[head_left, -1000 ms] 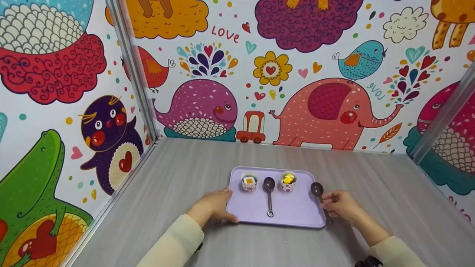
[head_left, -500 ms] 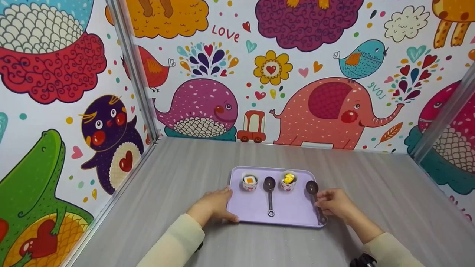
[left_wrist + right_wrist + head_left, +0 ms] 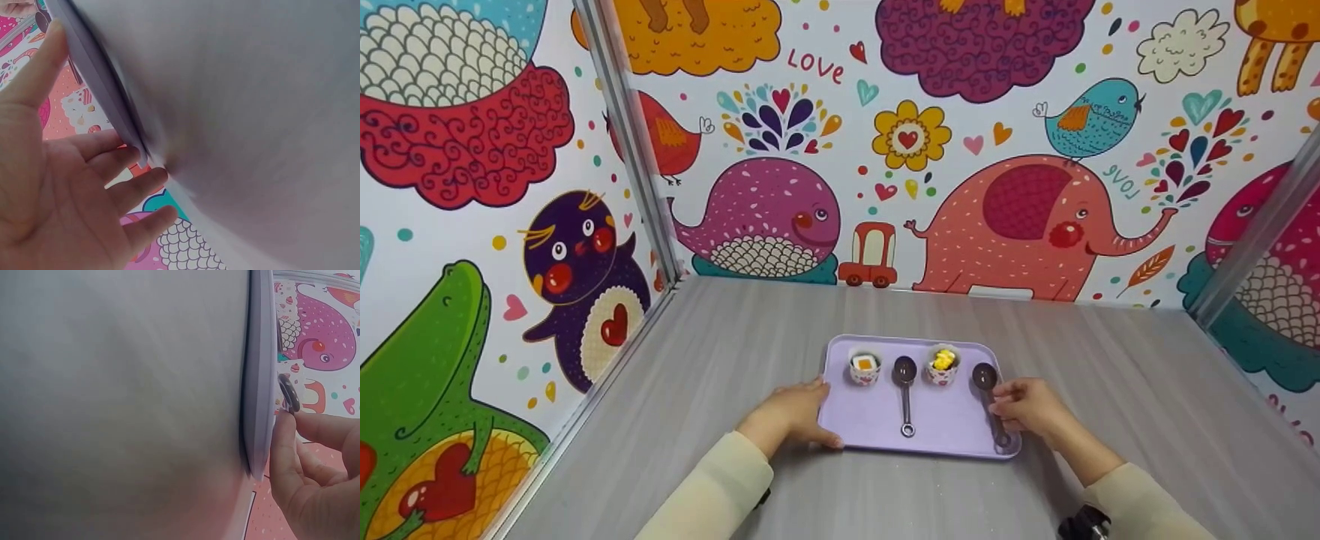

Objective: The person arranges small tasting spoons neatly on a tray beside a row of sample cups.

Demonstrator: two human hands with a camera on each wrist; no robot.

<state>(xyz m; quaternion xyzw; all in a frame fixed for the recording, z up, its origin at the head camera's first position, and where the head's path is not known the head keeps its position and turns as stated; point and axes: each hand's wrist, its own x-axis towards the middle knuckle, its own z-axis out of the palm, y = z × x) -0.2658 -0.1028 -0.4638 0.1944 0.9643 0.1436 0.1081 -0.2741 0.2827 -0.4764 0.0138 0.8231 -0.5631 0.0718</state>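
A lilac tray (image 3: 862,424) lies on the table. My left hand (image 3: 787,416) rests against its left end, fingers spread along the side and thumb at the near corner; the left wrist view shows the fingertips touching the tray's rim (image 3: 104,84). At the tray's right end, my right hand (image 3: 1027,406) pinches the handle of a dark brown measuring spoon (image 3: 984,377), bowl pointing away. A second brown measuring spoon (image 3: 906,409) lies mid-tray between two patterned paper cups. The left cup (image 3: 864,377) holds a white and orange piece, the right cup (image 3: 941,377) something yellow.
Grey wood-patterned table (image 3: 750,322) surrounds the tray. Behind and left stand walls printed with cartoon animals (image 3: 1012,225), joined by a metal corner post (image 3: 634,150). Another metal post (image 3: 1260,232) stands at the right.
My right hand has moved left, bringing the measuring spoon from the tray's right edge to inside its right end. The left hand and the tray have stayed nearly still.
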